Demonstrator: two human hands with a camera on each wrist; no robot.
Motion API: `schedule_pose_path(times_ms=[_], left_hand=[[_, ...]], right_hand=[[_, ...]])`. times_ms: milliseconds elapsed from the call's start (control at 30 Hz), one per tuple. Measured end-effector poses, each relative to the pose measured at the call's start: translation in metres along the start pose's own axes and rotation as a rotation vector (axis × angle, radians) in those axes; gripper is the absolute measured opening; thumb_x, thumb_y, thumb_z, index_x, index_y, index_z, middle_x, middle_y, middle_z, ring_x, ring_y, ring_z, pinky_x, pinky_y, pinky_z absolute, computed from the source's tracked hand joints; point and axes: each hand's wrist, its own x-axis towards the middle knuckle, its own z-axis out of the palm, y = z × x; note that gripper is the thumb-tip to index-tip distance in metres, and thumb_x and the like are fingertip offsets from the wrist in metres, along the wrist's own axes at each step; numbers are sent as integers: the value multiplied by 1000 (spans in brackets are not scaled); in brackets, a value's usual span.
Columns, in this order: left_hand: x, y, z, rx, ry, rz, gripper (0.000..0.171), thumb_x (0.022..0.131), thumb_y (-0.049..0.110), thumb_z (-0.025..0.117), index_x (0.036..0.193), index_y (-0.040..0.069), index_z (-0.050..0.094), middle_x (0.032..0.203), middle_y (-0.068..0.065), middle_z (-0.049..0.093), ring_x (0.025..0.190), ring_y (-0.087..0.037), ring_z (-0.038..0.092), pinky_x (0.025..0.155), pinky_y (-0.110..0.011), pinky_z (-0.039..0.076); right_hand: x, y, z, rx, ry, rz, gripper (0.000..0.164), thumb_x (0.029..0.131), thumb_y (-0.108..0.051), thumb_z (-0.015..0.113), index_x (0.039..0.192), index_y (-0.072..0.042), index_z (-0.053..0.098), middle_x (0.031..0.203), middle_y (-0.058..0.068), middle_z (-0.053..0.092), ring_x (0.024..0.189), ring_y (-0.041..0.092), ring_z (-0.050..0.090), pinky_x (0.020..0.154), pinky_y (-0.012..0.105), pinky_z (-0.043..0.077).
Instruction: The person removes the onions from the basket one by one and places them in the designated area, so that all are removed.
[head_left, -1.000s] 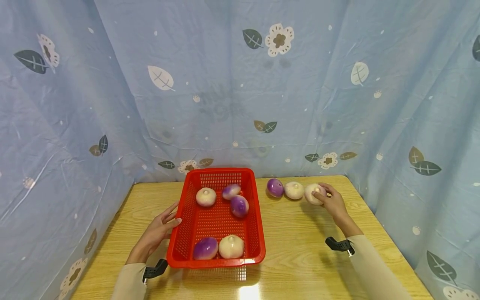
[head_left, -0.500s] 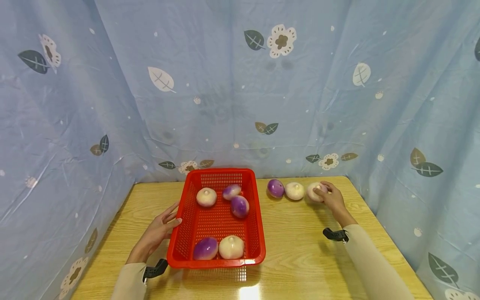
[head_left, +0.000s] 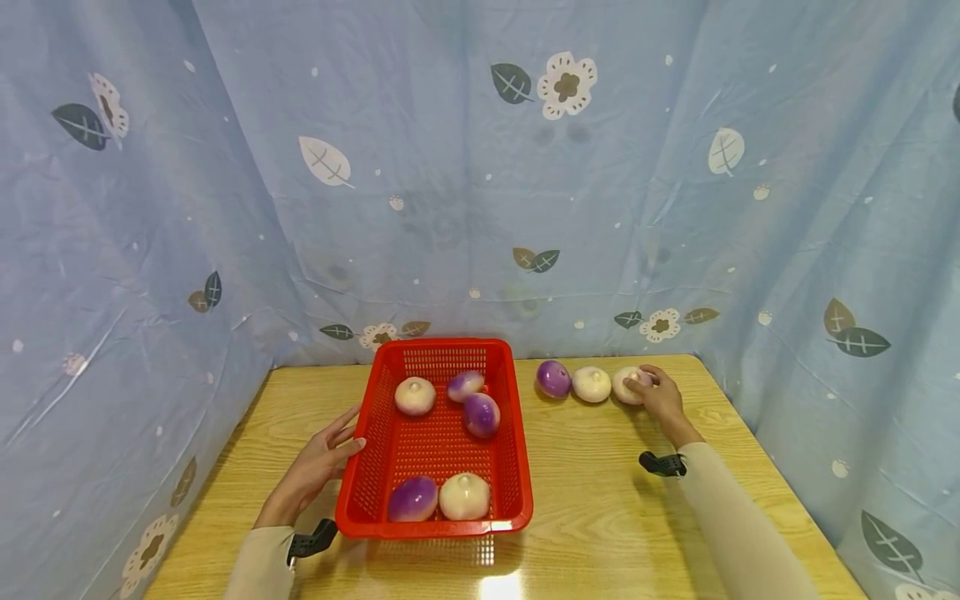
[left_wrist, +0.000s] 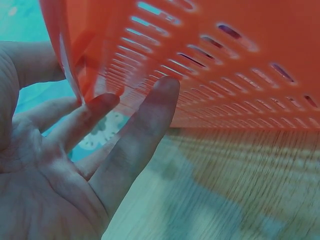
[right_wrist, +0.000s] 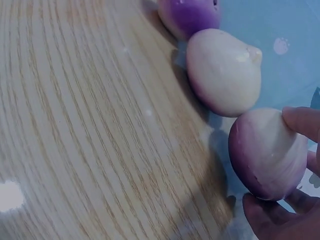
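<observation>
My right hand [head_left: 663,400] grips a purple-and-white bulb vegetable [right_wrist: 267,155], turnip-like or onion-like, at the right end of a short row. Thumb and fingers hold it from either side, low at the table. Close beside it lies a mostly white bulb [head_left: 592,384], then a purple one [head_left: 553,379] with a small dark hole. At the left side of the red plastic basket [head_left: 432,529], my left hand [head_left: 315,467] holds the rim. In the left wrist view its thumb goes behind the rim while the fingertips [left_wrist: 167,90] lie against the slotted outer wall.
Inside the basket are several more bulbs, among them a white one [head_left: 416,396] at the back left and a purple one [head_left: 412,498] at the front. The wooden table [head_left: 592,517] ends at a blue patterned curtain [head_left: 420,250] behind and at both sides.
My right hand has lowered the bulb slightly, to the table beside the middle bulb of the row, and still holds it. The left hand and basket stay where they were; the view shifts slightly.
</observation>
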Motion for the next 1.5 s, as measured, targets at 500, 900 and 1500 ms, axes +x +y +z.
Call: schedule_pose_path(times_ms=[500,900,1500], left_hand=[[-2,-1,2,8,5,5,70,90,24,61,148,33,22,150,-16,32,110,-31,62,80,-46,56],[-2,-2,2,4,4,18,71,89,24,62,148,32,23,150,-16,33,111,-32,61,81,-46,55],[-2,-6,3,4,-12,27,70,90,24,61,148,33,22,150,-16,31,112,-34,60,80,-46,56]], right_hand=[[-1,2,-2,-3,-28,-6,73,90,-44,56,147,-8,26,147,26,30,133,40,32,103,49,36],[-13,-9,-23,39,26,-50,73,90,-46,56,148,-13,25,152,21,24,135,44,30,103,55,36],[-60,-46,-33,-21,47,-271,71,89,-41,60,146,-15,29,151,14,30,134,40,33,97,55,41]])
